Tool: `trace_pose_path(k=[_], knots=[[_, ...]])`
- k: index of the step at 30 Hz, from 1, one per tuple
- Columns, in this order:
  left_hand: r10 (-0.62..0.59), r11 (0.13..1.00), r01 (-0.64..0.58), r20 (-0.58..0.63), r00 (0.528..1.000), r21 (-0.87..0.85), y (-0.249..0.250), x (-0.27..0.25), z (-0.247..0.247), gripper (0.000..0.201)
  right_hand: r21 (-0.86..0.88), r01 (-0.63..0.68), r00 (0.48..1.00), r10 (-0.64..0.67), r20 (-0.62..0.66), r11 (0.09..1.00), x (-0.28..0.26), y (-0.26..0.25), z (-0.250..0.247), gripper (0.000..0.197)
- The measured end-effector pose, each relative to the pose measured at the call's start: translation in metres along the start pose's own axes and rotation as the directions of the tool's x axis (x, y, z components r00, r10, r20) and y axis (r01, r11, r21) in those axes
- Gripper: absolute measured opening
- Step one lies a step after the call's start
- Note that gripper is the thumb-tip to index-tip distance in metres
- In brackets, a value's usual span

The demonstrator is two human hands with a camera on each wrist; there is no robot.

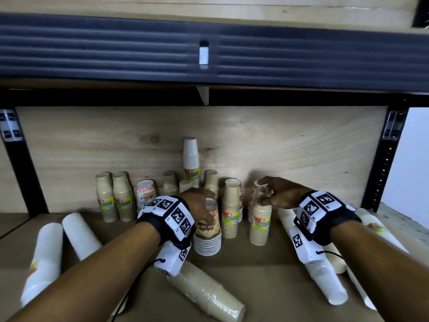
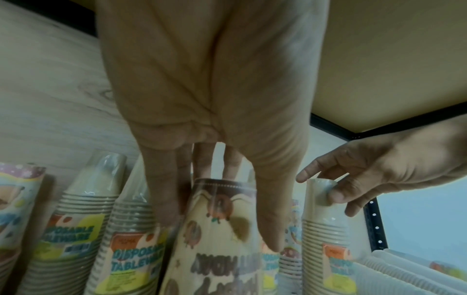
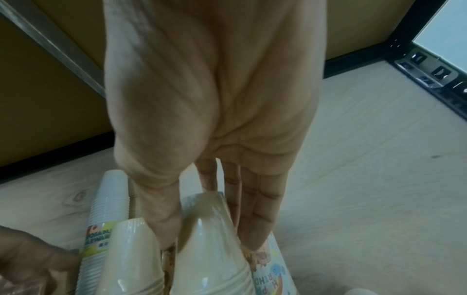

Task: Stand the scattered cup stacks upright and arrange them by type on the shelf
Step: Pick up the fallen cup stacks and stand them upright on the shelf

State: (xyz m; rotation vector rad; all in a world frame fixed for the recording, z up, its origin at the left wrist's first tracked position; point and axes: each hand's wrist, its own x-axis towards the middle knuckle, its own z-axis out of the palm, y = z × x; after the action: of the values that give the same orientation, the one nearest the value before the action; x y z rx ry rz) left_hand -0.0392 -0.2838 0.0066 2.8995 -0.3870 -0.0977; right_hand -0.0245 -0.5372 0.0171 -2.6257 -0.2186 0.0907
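My left hand grips the top of an upright brown printed cup stack at the shelf's middle; in the left wrist view its fingers and thumb wrap that stack. To its right, my right hand pinches the top of an upright beige cup stack; the right wrist view shows the fingers round this stack. More wrapped stacks stand along the back: beige ones, a pink printed one, a tall white one.
White stacks lie flat at the left and right. A beige stack lies at the shelf's front. Another beige stack stands between my hands. A plywood back wall and black posts bound the shelf.
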Motion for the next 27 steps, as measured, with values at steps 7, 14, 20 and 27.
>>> trace_pose_path(k=[7,14,20,27], knots=[[-0.043,0.999,0.04,-0.271,0.962,-0.014,0.033,-0.011,-0.016,0.08,-0.027,-0.074,0.997,0.073,-0.034,0.997,-0.025,0.012,-0.022,0.066],[0.106,0.994,-0.111,-0.164,0.981,-0.02,0.099,-0.016,0.004,0.047,-0.093,-0.198,0.98,0.194,-0.048,0.976,-0.059,0.059,-0.031,0.043],[0.17,0.986,-0.169,0.047,0.984,-0.006,0.157,-0.01,0.051,0.055,-0.089,-0.334,0.942,0.33,-0.051,0.938,-0.076,0.104,-0.023,0.043],[0.114,0.991,-0.091,0.283,0.952,-0.094,0.208,-0.008,0.102,0.094,-0.061,-0.383,0.923,0.385,0.018,0.922,-0.072,0.136,-0.012,0.024]])
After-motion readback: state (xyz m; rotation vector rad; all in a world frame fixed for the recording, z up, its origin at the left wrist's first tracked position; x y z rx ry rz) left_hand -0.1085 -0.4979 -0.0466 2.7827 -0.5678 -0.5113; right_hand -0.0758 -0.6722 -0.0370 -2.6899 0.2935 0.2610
